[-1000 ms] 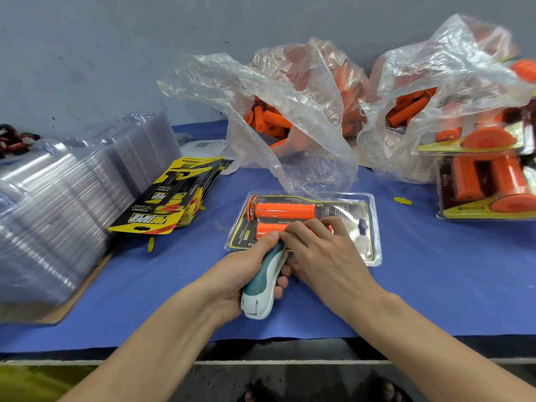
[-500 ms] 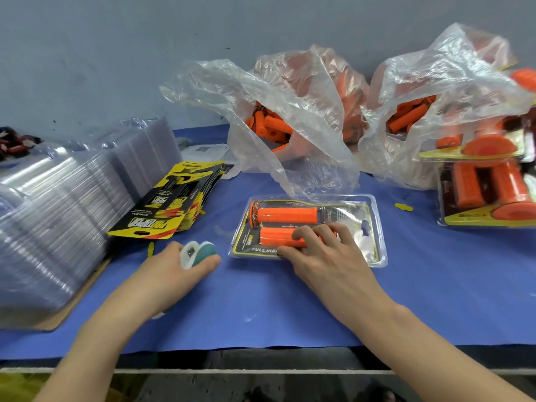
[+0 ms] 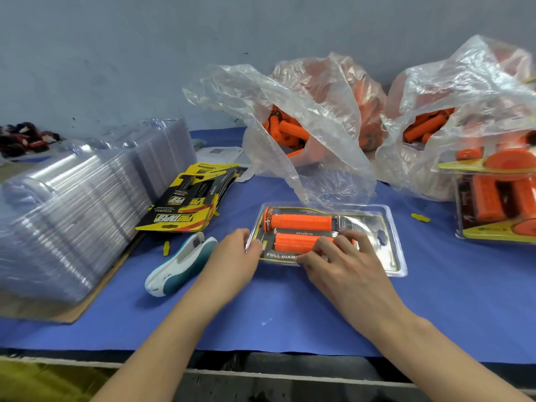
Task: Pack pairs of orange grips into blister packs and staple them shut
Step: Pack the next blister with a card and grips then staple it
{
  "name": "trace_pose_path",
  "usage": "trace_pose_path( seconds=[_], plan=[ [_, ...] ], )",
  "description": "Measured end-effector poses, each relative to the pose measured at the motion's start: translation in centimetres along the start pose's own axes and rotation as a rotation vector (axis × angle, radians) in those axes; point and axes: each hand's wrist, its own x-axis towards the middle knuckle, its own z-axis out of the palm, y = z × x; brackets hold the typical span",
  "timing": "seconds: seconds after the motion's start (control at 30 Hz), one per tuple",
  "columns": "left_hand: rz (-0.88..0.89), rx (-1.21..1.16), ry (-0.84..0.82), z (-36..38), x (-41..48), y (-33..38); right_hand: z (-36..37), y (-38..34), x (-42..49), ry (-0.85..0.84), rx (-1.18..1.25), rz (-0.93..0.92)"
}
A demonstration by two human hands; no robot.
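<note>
hands (image 3: pixel 348 274) touch blister pack (image 3: pixel 390 227) near edge

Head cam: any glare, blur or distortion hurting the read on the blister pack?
Head view: glare streaks on the blister pack, right half, and on the stack of clear shells; centre sharp, pack print legible, no motion blur; wide-angle stretch toward the frame edges; lighting soft, shadows faint.

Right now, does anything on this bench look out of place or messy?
Only minor litter: two loose yellow scraps lie on the blue mat, one beside the stapler, one right of the blister pack. Nothing looks damaged.
</note>
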Motion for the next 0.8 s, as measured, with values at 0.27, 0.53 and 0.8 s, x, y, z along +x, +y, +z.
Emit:
trace_pose_path(
  seconds=[0.27,0.53,0.8],
  plan=[
    [-0.180,-0.196,-0.037,0.4,1.8,0.4,-0.1,0.1,-0.3,-0.021,0.032,-0.037],
    [-0.189,-0.293,-0.064,0.3,2.5,0.6,-0.2,0.0,-0.5,-0.036,0.092,-0.024],
    [-0.111,-0.355,-0.088,-0.5,3.5,-0.4,-2.8,4.1,1.2,0.030,0.429,0.428]
  ],
)
